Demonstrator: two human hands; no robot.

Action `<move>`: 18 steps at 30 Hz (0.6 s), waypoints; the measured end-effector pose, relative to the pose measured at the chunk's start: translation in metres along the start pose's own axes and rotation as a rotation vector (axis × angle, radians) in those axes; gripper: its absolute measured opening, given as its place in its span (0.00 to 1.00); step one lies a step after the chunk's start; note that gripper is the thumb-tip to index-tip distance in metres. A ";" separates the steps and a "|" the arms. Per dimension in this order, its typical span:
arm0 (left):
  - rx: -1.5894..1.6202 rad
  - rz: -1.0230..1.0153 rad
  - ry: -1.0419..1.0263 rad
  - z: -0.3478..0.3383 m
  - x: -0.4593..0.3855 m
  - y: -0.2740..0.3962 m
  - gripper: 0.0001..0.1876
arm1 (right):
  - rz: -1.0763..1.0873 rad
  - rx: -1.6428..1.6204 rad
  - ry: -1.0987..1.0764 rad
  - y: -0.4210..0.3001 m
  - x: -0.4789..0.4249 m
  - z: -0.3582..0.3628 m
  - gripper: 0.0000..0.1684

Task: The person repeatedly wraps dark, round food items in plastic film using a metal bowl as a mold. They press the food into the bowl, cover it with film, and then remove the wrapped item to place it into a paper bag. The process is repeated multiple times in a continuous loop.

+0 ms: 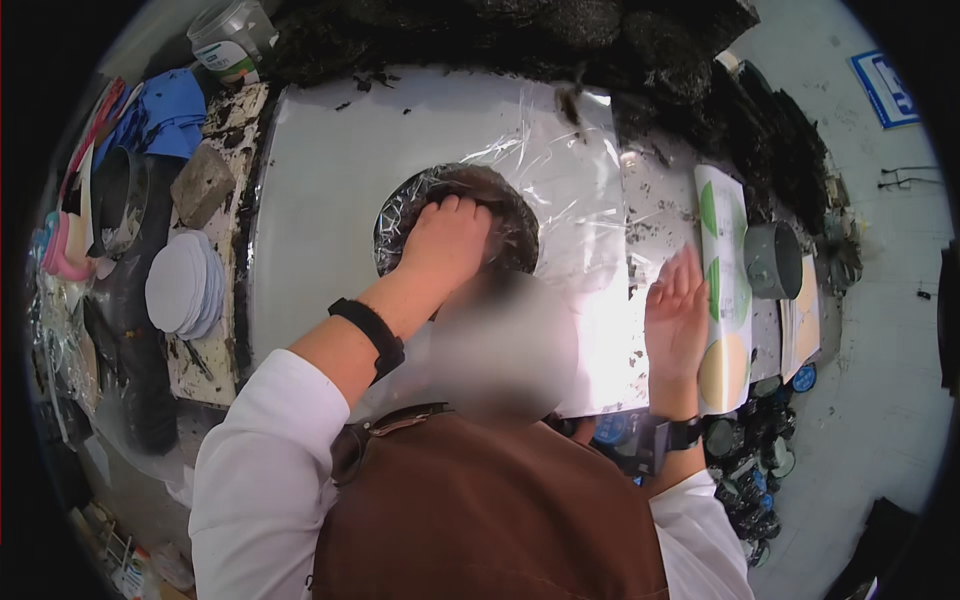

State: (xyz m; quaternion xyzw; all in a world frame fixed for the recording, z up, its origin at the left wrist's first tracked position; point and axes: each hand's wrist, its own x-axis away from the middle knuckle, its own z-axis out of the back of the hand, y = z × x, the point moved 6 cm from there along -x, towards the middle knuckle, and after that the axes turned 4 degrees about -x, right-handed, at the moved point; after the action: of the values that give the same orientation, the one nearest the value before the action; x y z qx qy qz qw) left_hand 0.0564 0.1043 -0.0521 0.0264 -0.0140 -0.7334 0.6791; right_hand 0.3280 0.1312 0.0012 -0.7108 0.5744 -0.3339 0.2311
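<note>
My left hand (450, 236) presses down, fingers bent, into a round mould (382, 225) lined with clear plastic film (570, 187). Dark dried, leafy material (517, 225) fills the mould around the hand, and my fingertips are hidden in it. Off to the right, my right hand (679, 315) is raised with its fingers extended and nothing in it. It is beside a printed sheet with green and tan round designs (724, 300). The film spreads over a white board (322, 172) under the mould.
A heap of dark dried material (525, 30) lines the far side. At left are a stack of white paper discs (180, 285), a stone-like block (202, 184), a ring (124, 199), blue cloth (161, 112) and a clear jar (232, 41). A grey cylinder (776, 259) lies right; several wrapped packs (750, 480) sit below.
</note>
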 end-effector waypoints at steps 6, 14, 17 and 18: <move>0.070 -0.062 -0.059 -0.005 -0.001 -0.005 0.16 | 0.439 1.753 -1.155 0.114 0.067 -0.072 0.40; 0.331 -0.078 0.101 0.034 0.018 0.003 0.32 | 0.260 1.735 -1.138 0.119 0.038 -0.110 0.33; 0.230 -0.013 -0.015 0.026 0.006 0.000 0.31 | 0.280 1.218 -0.937 0.053 0.014 -0.081 0.26; 0.205 -0.008 -0.053 0.026 0.005 0.001 0.31 | 0.160 1.239 -0.339 0.035 -0.012 -0.053 0.31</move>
State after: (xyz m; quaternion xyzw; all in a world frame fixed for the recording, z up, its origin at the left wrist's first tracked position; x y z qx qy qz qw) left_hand 0.0558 0.0986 -0.0261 0.0767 -0.1068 -0.7312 0.6694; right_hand 0.2643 0.1373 0.0095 -0.4439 0.2820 -0.4682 0.7101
